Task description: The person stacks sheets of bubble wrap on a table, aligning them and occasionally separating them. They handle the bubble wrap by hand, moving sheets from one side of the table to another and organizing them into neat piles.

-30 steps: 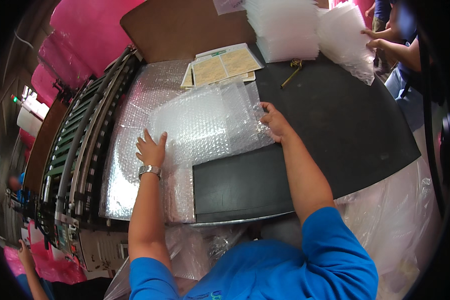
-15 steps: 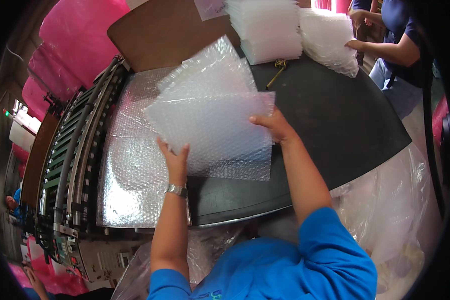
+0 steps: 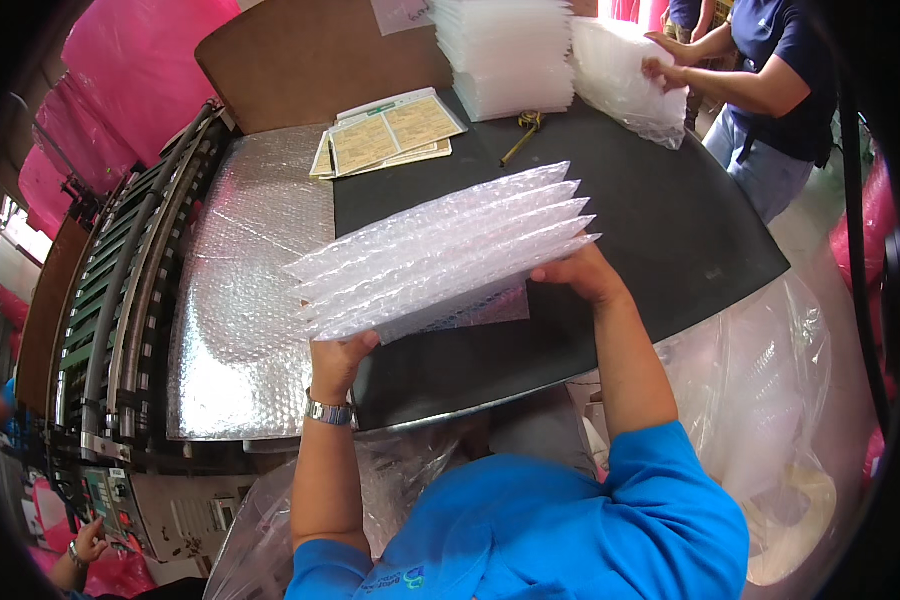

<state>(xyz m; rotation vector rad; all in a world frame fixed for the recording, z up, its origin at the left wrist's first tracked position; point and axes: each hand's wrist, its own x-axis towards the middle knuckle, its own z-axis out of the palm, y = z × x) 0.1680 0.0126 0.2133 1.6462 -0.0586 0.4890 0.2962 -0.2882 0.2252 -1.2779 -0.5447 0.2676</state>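
Observation:
A small stack of clear bubble-wrap pouches (image 3: 450, 245) is held upright between my two hands above the black tabletop, edges fanned into several layers. My left hand (image 3: 340, 362) grips the lower left corner, its thumb on the near side. At the right end my right hand (image 3: 580, 274) closes on the stack, thumb in front and fingers mostly hidden behind. Beneath the stack, part of a clear bubble-wrap piece (image 3: 505, 307) shows; whether it belongs to the stack I cannot tell.
A wide bubble-wrap sheet (image 3: 240, 280) covers the table's left side, beside a roller machine (image 3: 120, 300). Farther back are printed papers (image 3: 390, 138), a tall pouch stack (image 3: 503, 60) and a yellow-and-black tool (image 3: 523, 137). At back right, a co-worker (image 3: 770, 90) handles a filled plastic bag (image 3: 630, 85).
The pouches have turned from lying slanted and spread out to edge-on and gathered. My left hand has moved down, uncovering the papers. The co-worker's hands have shifted on the bag.

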